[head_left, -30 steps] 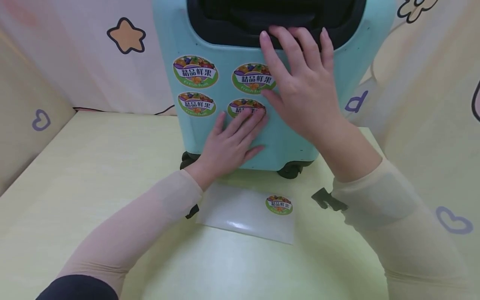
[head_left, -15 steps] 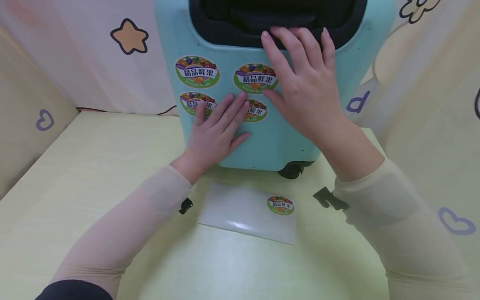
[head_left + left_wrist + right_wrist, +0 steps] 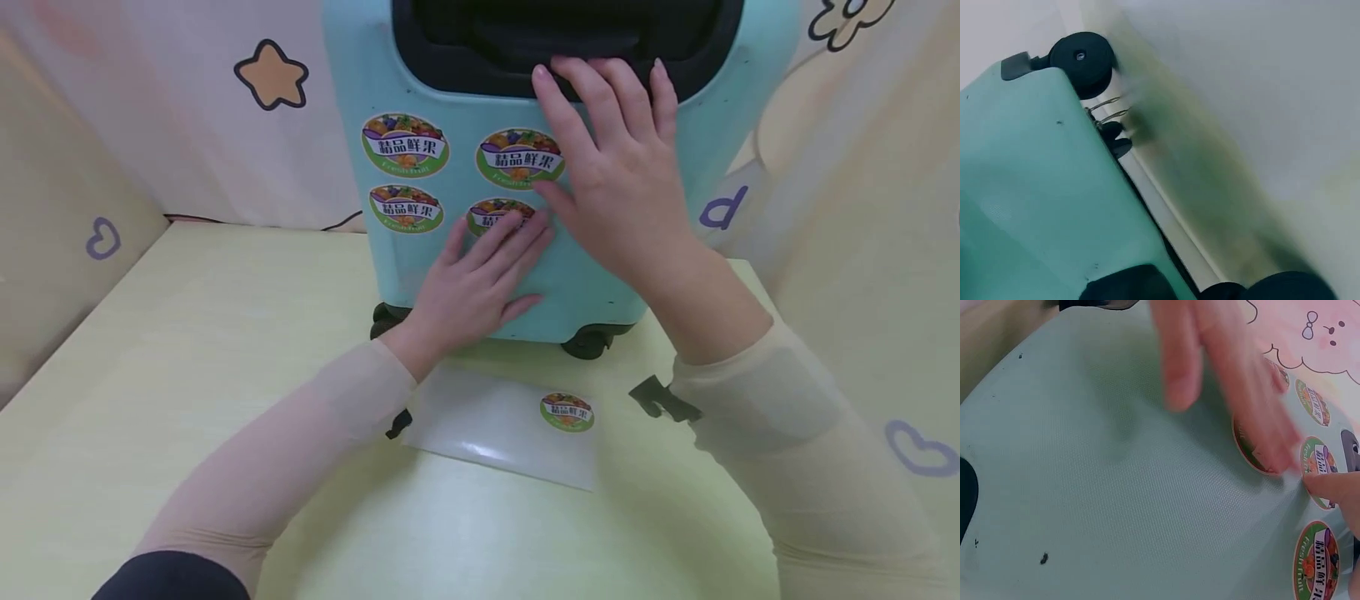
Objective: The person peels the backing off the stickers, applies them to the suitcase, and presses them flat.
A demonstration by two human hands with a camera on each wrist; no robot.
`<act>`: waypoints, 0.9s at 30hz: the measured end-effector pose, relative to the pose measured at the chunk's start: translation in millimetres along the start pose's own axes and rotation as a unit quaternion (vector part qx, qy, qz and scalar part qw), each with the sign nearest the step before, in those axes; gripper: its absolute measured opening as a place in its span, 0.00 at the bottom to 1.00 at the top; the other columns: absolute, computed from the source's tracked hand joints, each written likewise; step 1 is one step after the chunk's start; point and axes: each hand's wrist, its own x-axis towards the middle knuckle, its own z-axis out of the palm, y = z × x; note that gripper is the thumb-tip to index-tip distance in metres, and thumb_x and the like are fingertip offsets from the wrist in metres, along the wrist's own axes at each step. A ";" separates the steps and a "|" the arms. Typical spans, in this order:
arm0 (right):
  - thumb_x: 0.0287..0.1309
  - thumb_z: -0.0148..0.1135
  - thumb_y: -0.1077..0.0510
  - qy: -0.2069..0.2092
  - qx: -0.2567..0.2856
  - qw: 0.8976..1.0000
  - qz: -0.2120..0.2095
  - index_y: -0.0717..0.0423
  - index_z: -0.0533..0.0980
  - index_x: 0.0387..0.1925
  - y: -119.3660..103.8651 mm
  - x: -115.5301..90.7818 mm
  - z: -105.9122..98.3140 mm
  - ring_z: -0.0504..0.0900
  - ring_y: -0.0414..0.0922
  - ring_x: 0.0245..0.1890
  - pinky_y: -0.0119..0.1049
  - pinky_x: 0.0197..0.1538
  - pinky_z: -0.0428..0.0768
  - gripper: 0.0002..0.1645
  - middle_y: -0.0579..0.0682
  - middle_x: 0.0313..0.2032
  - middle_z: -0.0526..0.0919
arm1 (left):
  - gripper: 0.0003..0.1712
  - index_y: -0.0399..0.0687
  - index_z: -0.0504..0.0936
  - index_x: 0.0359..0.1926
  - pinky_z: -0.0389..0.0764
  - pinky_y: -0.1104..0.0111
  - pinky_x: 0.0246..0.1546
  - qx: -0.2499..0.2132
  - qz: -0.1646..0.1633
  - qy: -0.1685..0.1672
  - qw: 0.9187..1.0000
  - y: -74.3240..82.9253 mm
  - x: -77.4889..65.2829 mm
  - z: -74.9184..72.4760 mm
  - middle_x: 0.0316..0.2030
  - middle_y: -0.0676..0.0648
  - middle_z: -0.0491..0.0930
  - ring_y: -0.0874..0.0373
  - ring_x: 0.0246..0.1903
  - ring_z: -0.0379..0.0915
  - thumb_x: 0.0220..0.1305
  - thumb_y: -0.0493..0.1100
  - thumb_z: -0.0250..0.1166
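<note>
A light blue suitcase [image 3: 420, 271] with wheels stands upright on the table, oval fruit stickers in rows on its side. My left hand [image 3: 476, 292] lies with straight fingers over the lower middle sticker [image 3: 486, 210], covering part of it. My right hand [image 3: 626, 179] rests spread on the suitcase, fingertips at the edge of the black handle recess [image 3: 480, 71]. Its thumb touches the upper middle sticker [image 3: 517, 154]. Two more stickers sit on the left, one above the other. Another sticker [image 3: 1317, 562] shows in the right wrist view, hidden behind my right hand in the head view.
A white backing sheet [image 3: 487, 417] lies on the table [image 3: 225, 333] in front of the suitcase, with one sticker [image 3: 567, 412] at its right end. Printed curtains [image 3: 187, 100] enclose the back and sides. Dark suitcase wheels [image 3: 1085, 65] show in the left wrist view.
My left hand slid left and up, partly over the lower left sticker, then back right onto the lower middle one. My right hand stayed in place on the suitcase.
</note>
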 end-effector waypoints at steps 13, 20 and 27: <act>0.53 0.66 0.53 -0.012 -0.001 1.000 -0.002 0.56 0.62 0.66 2.7 -0.7 -0.9 0.58 0.54 0.63 0.52 0.68 0.42 0.40 0.57 0.63 0.64 | 0.33 0.62 0.56 0.71 0.44 0.50 0.65 0.033 0.009 -0.029 0.999 3.3 -0.4 5.6 0.70 0.58 0.50 0.58 0.70 0.24 0.69 0.65 0.41; 0.56 0.64 0.52 -0.022 -0.016 1.000 -0.014 0.56 0.60 0.67 4.7 -2.0 -2.1 0.58 0.55 0.63 0.52 0.68 0.41 0.40 0.58 0.63 0.63 | 0.35 0.62 0.58 0.70 0.37 0.51 0.66 0.032 -0.005 -0.010 0.999 -6.9 -0.8 1.7 0.71 0.59 0.33 0.61 0.70 0.28 0.66 0.67 0.44; 0.57 0.63 0.50 -0.017 -0.019 0.999 -0.025 0.57 0.60 0.67 6.5 -1.6 -2.5 0.57 0.55 0.63 0.51 0.68 0.40 0.40 0.59 0.63 0.63 | 0.42 0.56 0.44 0.73 0.30 0.55 0.66 0.010 -0.038 0.010 0.999 -25.8 -8.0 -3.0 0.71 0.57 0.31 0.61 0.70 0.32 0.65 0.67 0.46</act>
